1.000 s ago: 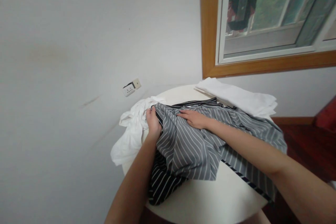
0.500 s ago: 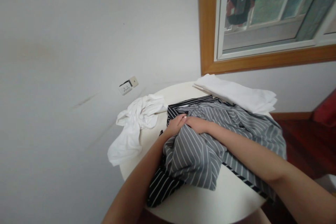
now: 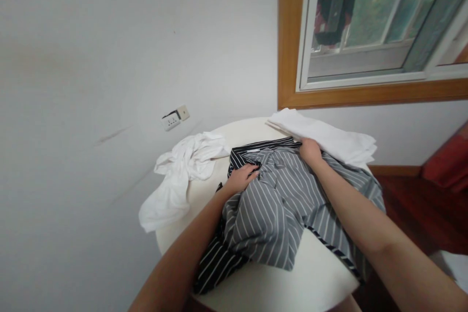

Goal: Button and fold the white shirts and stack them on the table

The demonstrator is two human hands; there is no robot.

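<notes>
A striped shirt [image 3: 266, 219] lies spread and rumpled over the round white table [image 3: 321, 263]. Its grey inner side faces up, while black, white-striped parts show along the far band and at the lower left. My left hand [image 3: 241, 179] is closed on a bunched edge of the cloth, left of the middle. Farther right, my right hand [image 3: 310, 151] grips the shirt's far edge near the end of the black band. Its fingertips are partly hidden. A small pale label shows at the band between my hands.
A crumpled white garment [image 3: 183, 175] lies at the table's left, partly over the edge. Folded white cloth [image 3: 325, 134] rests at the back right, close to my right hand. A wall with a socket [image 3: 171, 121] and a wood-framed window [image 3: 287, 34] stand behind.
My hands were together at the bunched cloth. My right hand has moved right and away to the far edge; my left has stayed by the bunch. The shirt's middle lies more spread out.
</notes>
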